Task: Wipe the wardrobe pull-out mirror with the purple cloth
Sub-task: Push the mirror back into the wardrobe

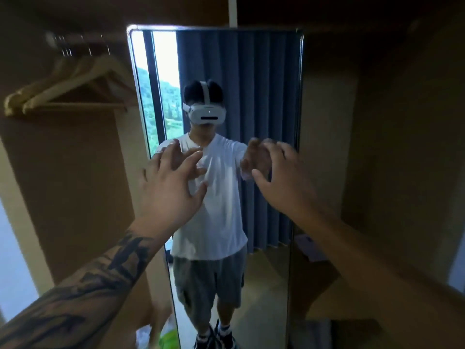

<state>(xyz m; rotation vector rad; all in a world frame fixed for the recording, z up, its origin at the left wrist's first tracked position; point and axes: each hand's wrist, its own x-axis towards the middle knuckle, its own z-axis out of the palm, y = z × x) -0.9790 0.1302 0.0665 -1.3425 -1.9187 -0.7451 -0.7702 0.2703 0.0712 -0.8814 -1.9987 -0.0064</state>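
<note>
The tall pull-out mirror (264,84) with a thin metal frame stands straight ahead between the wardrobe's brown panels. It reflects a person in a white shirt and a headset, blue curtains and a window. My left hand (168,182) is raised in front of the glass with fingers spread, holding nothing. My right hand (284,177) is up near the mirror's right edge, fingers slightly bent, also holding nothing. Whether either hand touches the glass I cannot tell. No purple cloth is in view.
Wooden hangers (68,89) hang from a rail at the upper left inside the wardrobe. Brown wardrobe panels (392,147) flank the mirror on both sides. Something green and white (168,336) lies low at the mirror's foot.
</note>
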